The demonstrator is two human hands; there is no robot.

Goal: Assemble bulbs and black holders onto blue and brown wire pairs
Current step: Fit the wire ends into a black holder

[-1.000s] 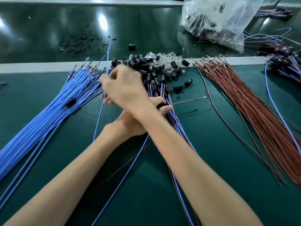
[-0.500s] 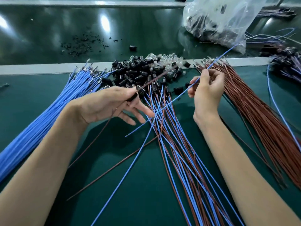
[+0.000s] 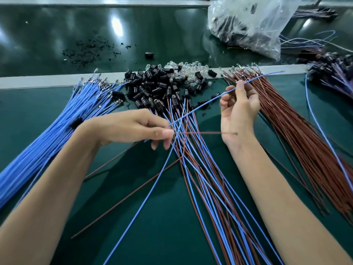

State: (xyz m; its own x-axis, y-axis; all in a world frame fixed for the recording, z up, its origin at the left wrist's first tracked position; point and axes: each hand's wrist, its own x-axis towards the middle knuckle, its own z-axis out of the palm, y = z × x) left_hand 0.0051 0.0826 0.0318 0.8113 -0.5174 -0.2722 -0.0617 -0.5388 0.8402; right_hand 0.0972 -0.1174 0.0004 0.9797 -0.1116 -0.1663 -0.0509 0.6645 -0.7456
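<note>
Fingers of right hand (image 3: 238, 111) pinching thin blue wire (image 3: 200, 106) (straight, slanting), left hand (image 3: 133, 127) pinching brown wire (image 3: 202, 133)

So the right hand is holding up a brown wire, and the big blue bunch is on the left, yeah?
Not quite. The head view shows the right hand holding up a blue wire, not a brown one. The big blue bunch is on the left.

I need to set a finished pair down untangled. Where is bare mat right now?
Bare mat lies at far left, between the grey rail and the blue wire bundle. The far belt is bare between the black crumbs and the plastic bag. Crowded: holder and bulb pile, centre wire fan, brown wire bundle.
</note>
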